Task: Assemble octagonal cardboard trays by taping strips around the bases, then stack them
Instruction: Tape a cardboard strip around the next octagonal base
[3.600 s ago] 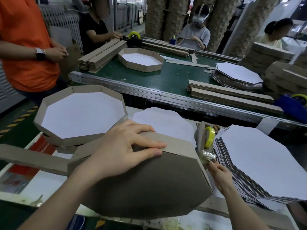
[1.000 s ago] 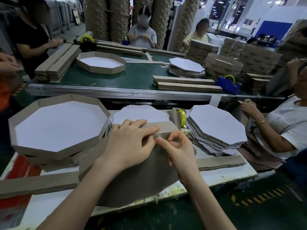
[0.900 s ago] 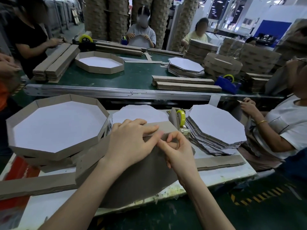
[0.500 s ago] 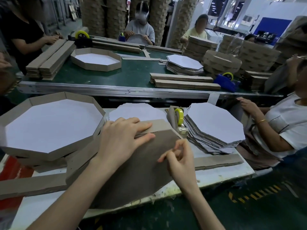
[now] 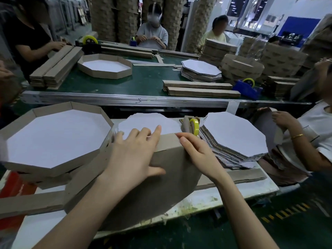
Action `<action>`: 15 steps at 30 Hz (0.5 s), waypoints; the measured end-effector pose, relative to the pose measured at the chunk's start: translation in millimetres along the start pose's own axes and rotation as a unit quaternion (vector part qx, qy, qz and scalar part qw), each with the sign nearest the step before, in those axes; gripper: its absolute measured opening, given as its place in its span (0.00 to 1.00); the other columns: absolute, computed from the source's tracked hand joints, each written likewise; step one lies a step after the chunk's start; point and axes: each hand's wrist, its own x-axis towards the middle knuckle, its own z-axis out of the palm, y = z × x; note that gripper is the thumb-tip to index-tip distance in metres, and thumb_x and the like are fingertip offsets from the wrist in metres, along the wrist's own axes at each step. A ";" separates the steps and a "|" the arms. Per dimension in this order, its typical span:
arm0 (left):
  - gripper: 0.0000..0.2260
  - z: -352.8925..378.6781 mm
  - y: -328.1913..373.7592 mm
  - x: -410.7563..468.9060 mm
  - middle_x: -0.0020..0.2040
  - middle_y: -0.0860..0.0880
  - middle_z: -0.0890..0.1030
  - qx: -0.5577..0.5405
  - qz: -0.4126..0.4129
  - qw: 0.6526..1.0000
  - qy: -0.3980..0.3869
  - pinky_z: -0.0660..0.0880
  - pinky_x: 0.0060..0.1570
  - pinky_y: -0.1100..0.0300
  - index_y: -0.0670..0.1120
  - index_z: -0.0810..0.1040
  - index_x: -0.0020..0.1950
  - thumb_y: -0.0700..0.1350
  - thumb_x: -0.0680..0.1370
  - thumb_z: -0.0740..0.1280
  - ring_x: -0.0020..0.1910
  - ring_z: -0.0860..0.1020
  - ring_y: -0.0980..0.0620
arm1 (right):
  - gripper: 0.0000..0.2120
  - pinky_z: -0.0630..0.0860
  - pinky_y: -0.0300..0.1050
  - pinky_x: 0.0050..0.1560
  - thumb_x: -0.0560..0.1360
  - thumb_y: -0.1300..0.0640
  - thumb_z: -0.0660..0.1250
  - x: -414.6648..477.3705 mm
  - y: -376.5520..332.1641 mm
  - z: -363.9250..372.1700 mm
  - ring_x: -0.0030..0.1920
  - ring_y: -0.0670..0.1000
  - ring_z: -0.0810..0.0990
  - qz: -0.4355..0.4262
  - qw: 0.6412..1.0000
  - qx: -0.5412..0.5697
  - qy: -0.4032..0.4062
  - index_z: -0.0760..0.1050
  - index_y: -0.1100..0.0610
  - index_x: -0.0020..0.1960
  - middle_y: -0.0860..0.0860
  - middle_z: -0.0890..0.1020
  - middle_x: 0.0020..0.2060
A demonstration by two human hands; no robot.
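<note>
The tray you are building (image 5: pixel 161 186) stands tipped on edge just left of the tape dispenser (image 5: pixel 195 127) and nearer to you, its brown underside facing you. The strip (image 5: pixel 167 142) is bent along its top side.

Your left hand (image 5: pixel 133 155) lies spread and flat. The fingers reach over the strip and the thumb rests on the underside, pinning strip to base. Your right hand (image 5: pixel 199 155), directly below the dispenser in view, presses the strip's corner with index finger and thumb stretched out. Its other fingers are hidden, and I cannot tell whether tape lies under the tips.

Watch that corner. If you lift either hand before the tape is rubbed down, the creased strip will likely spring off the base and leave a gap.

The free tail of the strip (image 5: pixel 84 178) hangs away from the dispenser to the left. Its weight can drag the wall askew, so the last side will not meet.

The tray's lower edge sits at the near rim of the worktable (image 5: pixel 233 193). Press too hard and it may slide off towards you.

Reaching for tape, your wrist passes the stack of bases (image 5: pixel 233 133) just right of the dispenser. A knock would fan those loose sheets.

The finished tray (image 5: pixel 86 107), far left of the dispenser, overhangs its pile and could tip if the tail swings into it.
</note>
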 end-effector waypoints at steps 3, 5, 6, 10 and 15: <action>0.46 1.0 26.9 14.5 0.69 0.51 0.68 -0.038 0.006 0.999 -0.002 0.67 0.58 0.52 0.52 0.45 0.79 0.71 0.71 0.63 0.66 0.69 0.48 | 0.12 0.72 0.33 0.57 0.83 0.59 0.60 2.5 -2.1 -1.8 0.56 0.41 0.79 -0.021 1.000 0.012 -0.007 0.80 0.57 0.60 0.46 0.84 0.54; 0.43 3.1 34.6 15.4 0.65 0.51 0.72 -0.032 0.007 0.999 0.002 0.69 0.53 0.54 0.52 0.49 0.78 0.70 0.72 0.62 0.62 0.72 0.48 | 0.13 0.73 0.36 0.54 0.83 0.59 0.59 0.8 0.9 -8.5 0.53 0.42 0.80 0.002 1.000 0.012 -0.011 0.82 0.58 0.57 0.47 0.85 0.51; 0.42 3.6 33.9 12.2 0.64 0.52 0.73 -0.029 0.007 1.000 0.005 0.70 0.51 0.55 0.53 0.50 0.78 0.71 0.72 0.62 0.61 0.73 0.49 | 0.13 0.73 0.39 0.51 0.83 0.59 0.59 -0.4 3.9 -12.8 0.50 0.43 0.80 0.018 1.000 0.000 -0.018 0.83 0.59 0.56 0.48 0.85 0.48; 0.42 -5.3 18.8 -3.4 0.62 0.57 0.75 -0.061 0.000 0.997 0.050 0.69 0.44 0.57 0.58 0.53 0.77 0.75 0.68 0.58 0.58 0.75 0.52 | 0.14 0.69 0.35 0.43 0.83 0.55 0.60 -0.1 1.5 -35.6 0.41 0.40 0.76 0.027 0.996 -0.033 -0.083 0.83 0.59 0.53 0.45 0.82 0.39; 0.43 -10.4 -18.6 -21.4 0.62 0.58 0.76 -0.223 -0.066 0.970 0.077 0.73 0.47 0.52 0.66 0.56 0.75 0.80 0.63 0.57 0.56 0.76 0.50 | 0.12 0.68 0.24 0.49 0.81 0.54 0.63 12.3 -27.3 -41.5 0.51 0.32 0.77 -0.030 0.997 -0.035 -0.053 0.82 0.53 0.60 0.37 0.83 0.50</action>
